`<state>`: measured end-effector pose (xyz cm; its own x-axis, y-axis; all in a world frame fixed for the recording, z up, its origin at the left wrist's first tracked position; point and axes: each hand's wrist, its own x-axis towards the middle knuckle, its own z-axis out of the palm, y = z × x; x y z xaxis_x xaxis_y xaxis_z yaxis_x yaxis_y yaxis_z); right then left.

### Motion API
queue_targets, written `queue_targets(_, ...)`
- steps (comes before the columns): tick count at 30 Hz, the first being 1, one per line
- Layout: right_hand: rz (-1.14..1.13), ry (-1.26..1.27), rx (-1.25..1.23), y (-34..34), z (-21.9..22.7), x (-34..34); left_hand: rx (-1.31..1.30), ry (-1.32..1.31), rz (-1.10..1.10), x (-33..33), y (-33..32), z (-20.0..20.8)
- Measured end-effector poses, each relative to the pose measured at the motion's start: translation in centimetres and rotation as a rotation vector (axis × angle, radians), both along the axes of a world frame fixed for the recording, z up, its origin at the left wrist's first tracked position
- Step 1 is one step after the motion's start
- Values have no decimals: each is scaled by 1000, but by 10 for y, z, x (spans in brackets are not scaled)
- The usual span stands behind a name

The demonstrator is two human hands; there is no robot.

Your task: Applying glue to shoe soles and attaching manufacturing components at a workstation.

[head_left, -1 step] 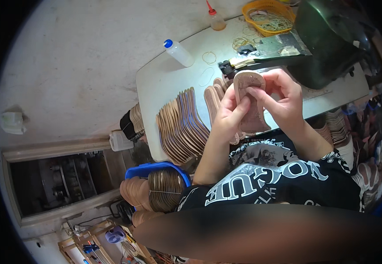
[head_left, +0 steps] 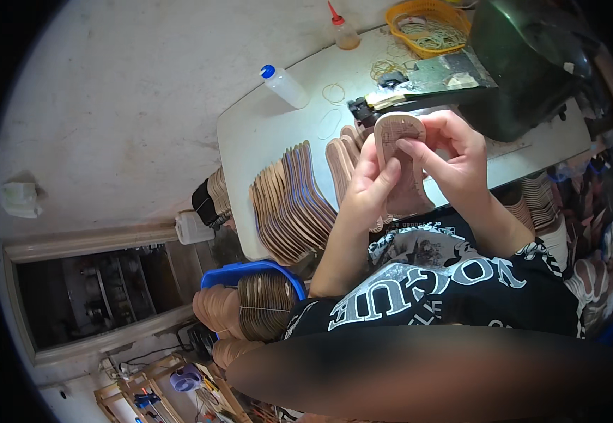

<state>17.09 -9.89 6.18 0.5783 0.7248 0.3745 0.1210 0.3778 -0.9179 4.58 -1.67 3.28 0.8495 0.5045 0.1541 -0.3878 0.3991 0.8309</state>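
Note:
Both hands hold a shoe insole (head_left: 409, 192), brownish pink with a pale edge, its rounded end upward, just in front of the table's edge. My left hand (head_left: 371, 185) grips its left side, with the thumb lying on the face. From the right, my right hand (head_left: 454, 154) is closed on it, thumb tip pressed to the upper face and fingers curled at the edge. The fingers behind the insole are hidden. Left of my hands, a row of insoles (head_left: 289, 201) stands packed on edge on the white table (head_left: 239, 134). Several more insoles (head_left: 338, 166) stand partly behind my left hand.
Beyond my hands is a dark green machine (head_left: 518, 70). A white bottle with blue cap (head_left: 284, 86), a red-tipped bottle (head_left: 346, 35) and a yellow basket of rubber bands (head_left: 430, 42) stand farther back. At lower left, a blue bin (head_left: 215, 273) holds bundled insoles.

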Motion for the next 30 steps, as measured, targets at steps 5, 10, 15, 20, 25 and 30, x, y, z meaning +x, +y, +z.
queue_targets(5, -52, -335, -18, -14, 8, 14, 308, 134, 63, 0, -16, 2)
queue_targets(10, -24, -333, -43, -25, 15, 23, 203, 59, -36, -1, -24, 7)
queue_targets(15, -31, -418, -34, -31, 15, 30, 299, 90, 6, 0, -26, 9)
queue_targets(20, -53, -480, -70, -33, 14, 33, 338, 84, 52, 2, -28, 13)
queue_targets(25, -178, -493, -178, -25, 4, 26, 893, 259, 253, 6, -29, 15)
queue_targets(30, -181, -390, -162, -12, -14, 30, 789, 327, 269, 7, -29, 4)
